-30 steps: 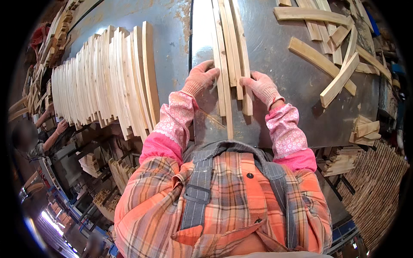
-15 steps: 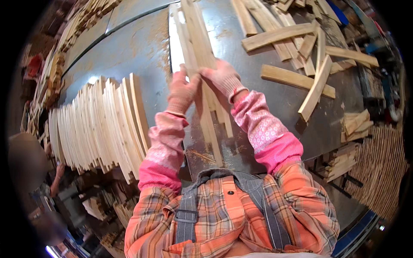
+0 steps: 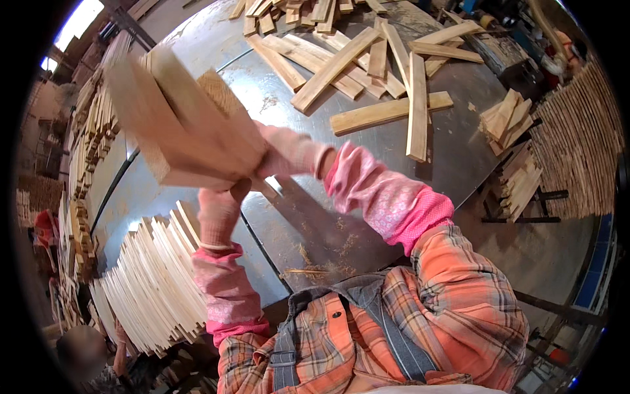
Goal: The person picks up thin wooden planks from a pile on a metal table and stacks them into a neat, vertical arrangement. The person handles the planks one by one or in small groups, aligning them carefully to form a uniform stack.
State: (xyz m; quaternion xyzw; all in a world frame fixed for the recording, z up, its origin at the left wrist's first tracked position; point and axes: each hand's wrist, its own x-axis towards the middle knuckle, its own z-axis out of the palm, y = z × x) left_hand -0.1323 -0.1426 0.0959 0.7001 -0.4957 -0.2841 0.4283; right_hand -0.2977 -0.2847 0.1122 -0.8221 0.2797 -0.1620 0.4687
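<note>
Grey sheet-metal table (image 3: 420, 197), loose pale wooden slats (image 3: 367, 59) at twelve o'clock, fanned thin strips (image 3: 157, 282) at eight, both gloved hands, left hand (image 3: 220, 210) and right hand (image 3: 289, 151), gripping a blurred bundle of wooden slats (image 3: 177, 125)

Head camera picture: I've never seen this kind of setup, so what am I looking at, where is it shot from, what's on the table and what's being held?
This is one wide fisheye view from a camera worn on a person's head, looking down; that is why straight edges bend near the rim. No machine is handling anything here: two gloved hands with pink sleeves come up from the bottom. The left hand and the right hand together grip a bundle of thin wood slats, lifted off the surface and blurred. Below lies a grey metal table dusted with sawdust. At its far side are loose wood strips, lying criss-cross. At the person's left, a fanned row of slats stands on edge. More stacked wood sits off the table to the right.
</note>
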